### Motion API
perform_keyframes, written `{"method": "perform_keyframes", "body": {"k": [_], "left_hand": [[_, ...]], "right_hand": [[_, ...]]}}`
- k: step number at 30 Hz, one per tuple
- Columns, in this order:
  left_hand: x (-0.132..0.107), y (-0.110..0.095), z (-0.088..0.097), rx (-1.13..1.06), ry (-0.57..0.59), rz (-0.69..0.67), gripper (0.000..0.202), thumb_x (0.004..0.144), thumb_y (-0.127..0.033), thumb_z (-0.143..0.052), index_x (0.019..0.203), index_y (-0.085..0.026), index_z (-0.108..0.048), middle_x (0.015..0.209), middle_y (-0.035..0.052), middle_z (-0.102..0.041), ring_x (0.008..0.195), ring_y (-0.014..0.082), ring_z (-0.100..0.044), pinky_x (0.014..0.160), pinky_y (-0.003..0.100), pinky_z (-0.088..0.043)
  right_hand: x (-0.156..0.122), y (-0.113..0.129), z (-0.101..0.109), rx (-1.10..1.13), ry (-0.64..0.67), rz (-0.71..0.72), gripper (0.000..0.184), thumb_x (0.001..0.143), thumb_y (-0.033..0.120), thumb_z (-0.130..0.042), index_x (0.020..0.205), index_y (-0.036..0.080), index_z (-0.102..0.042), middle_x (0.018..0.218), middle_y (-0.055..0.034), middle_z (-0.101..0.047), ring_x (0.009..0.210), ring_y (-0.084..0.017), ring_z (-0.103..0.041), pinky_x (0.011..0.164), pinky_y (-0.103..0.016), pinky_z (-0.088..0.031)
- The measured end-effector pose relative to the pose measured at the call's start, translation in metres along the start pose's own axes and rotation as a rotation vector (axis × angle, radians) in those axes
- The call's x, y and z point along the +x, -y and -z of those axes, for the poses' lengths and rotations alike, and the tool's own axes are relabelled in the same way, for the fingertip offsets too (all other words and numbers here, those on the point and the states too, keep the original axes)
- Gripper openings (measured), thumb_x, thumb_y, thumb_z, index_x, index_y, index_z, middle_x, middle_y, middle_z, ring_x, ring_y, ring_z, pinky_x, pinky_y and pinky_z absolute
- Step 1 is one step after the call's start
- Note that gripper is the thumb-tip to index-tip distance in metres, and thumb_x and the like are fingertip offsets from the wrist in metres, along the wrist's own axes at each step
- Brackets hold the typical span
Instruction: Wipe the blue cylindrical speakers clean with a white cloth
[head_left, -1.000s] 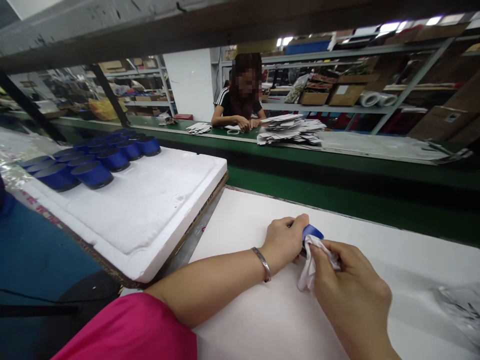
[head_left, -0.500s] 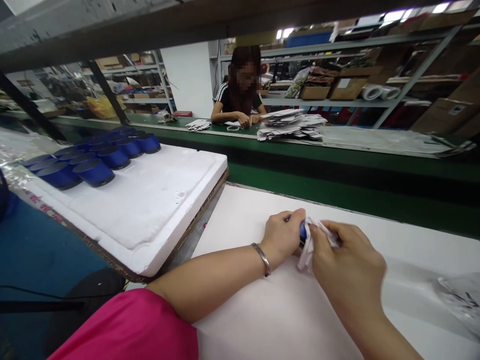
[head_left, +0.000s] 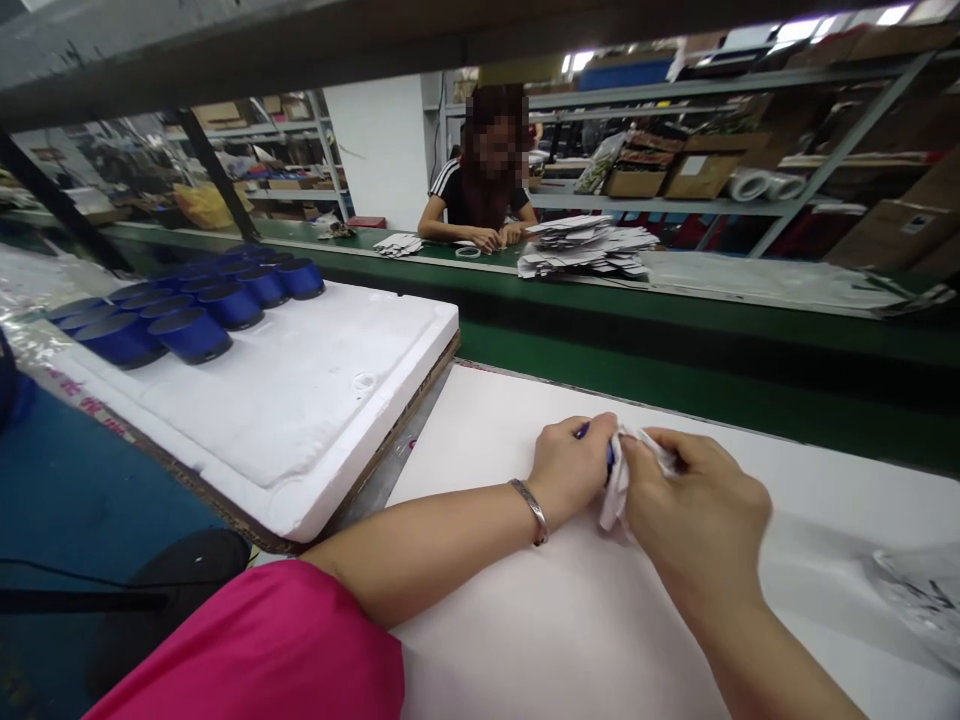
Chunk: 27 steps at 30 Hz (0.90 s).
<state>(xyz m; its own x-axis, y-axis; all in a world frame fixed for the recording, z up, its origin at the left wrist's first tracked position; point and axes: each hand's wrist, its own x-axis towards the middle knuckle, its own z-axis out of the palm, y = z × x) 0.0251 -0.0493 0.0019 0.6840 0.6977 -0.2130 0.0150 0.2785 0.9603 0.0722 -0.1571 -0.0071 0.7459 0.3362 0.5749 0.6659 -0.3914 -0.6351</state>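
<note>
My left hand (head_left: 571, 462) is wrapped round a small blue cylinder (head_left: 610, 458), most of it hidden by my fingers and the cloth. Pressed against the cylinder's right side is a crumpled white cloth (head_left: 616, 496), pinched in my right hand (head_left: 697, 500). Both hands meet just above a white work surface (head_left: 480, 430). Further left, several blue cylinders with dark tops (head_left: 191, 334) stand grouped on a white foam tray (head_left: 315, 370).
Across a green bench (head_left: 600, 350) sits a person (head_left: 487, 190) with both hands on the bench, beside a stack of white cards (head_left: 585, 248). A clear plastic bag (head_left: 919, 595) lies at my right. Overhead runs a grey beam (head_left: 375, 45).
Both hands keep their hold and have shifted very slightly; less of the blue cylinder shows between them. The view has tilted a little.
</note>
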Motion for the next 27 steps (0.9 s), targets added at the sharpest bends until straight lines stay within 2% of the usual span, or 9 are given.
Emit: {"method": "perform_keyframes", "body": {"k": [3,5,9,13,18,23,27], "left_hand": [[-0.0007,-0.0009,-0.0003,-0.005,-0.010,-0.016,0.038,0.106,-0.029,-0.068,0.069,-0.022,-0.064,0.076,-0.0010,-0.062,0.083,0.0180,-0.056,0.083,0.029,-0.047],[-0.0003,-0.0007,-0.0006,0.004,0.004,-0.017,0.038,0.105,-0.029,-0.069,0.068,-0.022,-0.061,0.074,-0.0016,-0.060,0.080,0.0176,-0.054,0.081,0.029,-0.046],[0.0006,-0.0003,-0.0007,-0.020,-0.024,0.016,0.040,0.106,-0.034,-0.066,0.068,-0.022,-0.060,0.073,-0.0015,-0.058,0.078,0.0183,-0.054,0.080,0.030,-0.047],[0.0011,-0.0007,-0.0009,-0.032,-0.015,-0.022,0.032,0.101,-0.025,-0.068,0.069,-0.021,-0.065,0.077,-0.0004,-0.063,0.085,0.0184,-0.056,0.086,0.029,-0.048],[0.0032,0.0003,-0.0016,-0.079,-0.046,0.008,0.035,0.103,-0.030,-0.068,0.069,-0.021,-0.063,0.074,-0.0015,-0.060,0.080,0.0182,-0.054,0.081,0.030,-0.047],[0.0023,0.0001,-0.0021,-0.078,-0.021,-0.030,0.029,0.096,-0.023,-0.072,0.068,-0.021,-0.068,0.078,-0.0003,-0.066,0.087,0.0200,-0.059,0.093,0.031,-0.049],[0.0030,0.0006,-0.0014,-0.093,-0.044,-0.015,0.035,0.099,-0.028,-0.069,0.065,-0.022,-0.063,0.073,-0.0012,-0.060,0.080,0.0196,-0.053,0.084,0.034,-0.046]], "right_hand": [[0.0021,0.0006,-0.0016,0.005,-0.005,0.007,0.033,0.090,0.056,-0.060,0.087,0.026,-0.073,0.088,-0.0118,-0.076,0.079,-0.031,-0.070,0.068,-0.041,-0.051],[0.0017,0.0006,-0.0024,0.012,-0.010,-0.032,0.033,0.091,0.056,-0.059,0.086,0.027,-0.072,0.087,-0.0112,-0.076,0.076,-0.030,-0.069,0.066,-0.041,-0.049],[0.0019,-0.0005,-0.0028,0.027,0.000,-0.079,0.032,0.084,0.056,-0.060,0.085,0.026,-0.073,0.089,-0.0130,-0.077,0.080,-0.032,-0.070,0.069,-0.043,-0.052],[-0.0005,-0.0007,-0.0002,0.020,0.053,-0.048,0.033,0.088,0.058,-0.061,0.087,0.027,-0.073,0.089,-0.0118,-0.077,0.078,-0.031,-0.069,0.065,-0.041,-0.049],[0.0073,0.0057,-0.0025,0.018,0.046,-0.089,0.031,0.079,0.057,-0.058,0.083,0.027,-0.069,0.089,-0.0146,-0.076,0.082,-0.034,-0.071,0.073,-0.046,-0.055],[0.0038,0.0063,-0.0020,0.026,0.068,-0.151,0.035,0.082,0.062,-0.055,0.083,0.028,-0.066,0.084,-0.0129,-0.073,0.079,-0.035,-0.071,0.071,-0.047,-0.055],[0.0061,0.0073,-0.0035,0.009,0.070,-0.143,0.032,0.079,0.058,-0.055,0.086,0.028,-0.064,0.089,-0.0137,-0.073,0.085,-0.036,-0.072,0.078,-0.049,-0.057]]}}
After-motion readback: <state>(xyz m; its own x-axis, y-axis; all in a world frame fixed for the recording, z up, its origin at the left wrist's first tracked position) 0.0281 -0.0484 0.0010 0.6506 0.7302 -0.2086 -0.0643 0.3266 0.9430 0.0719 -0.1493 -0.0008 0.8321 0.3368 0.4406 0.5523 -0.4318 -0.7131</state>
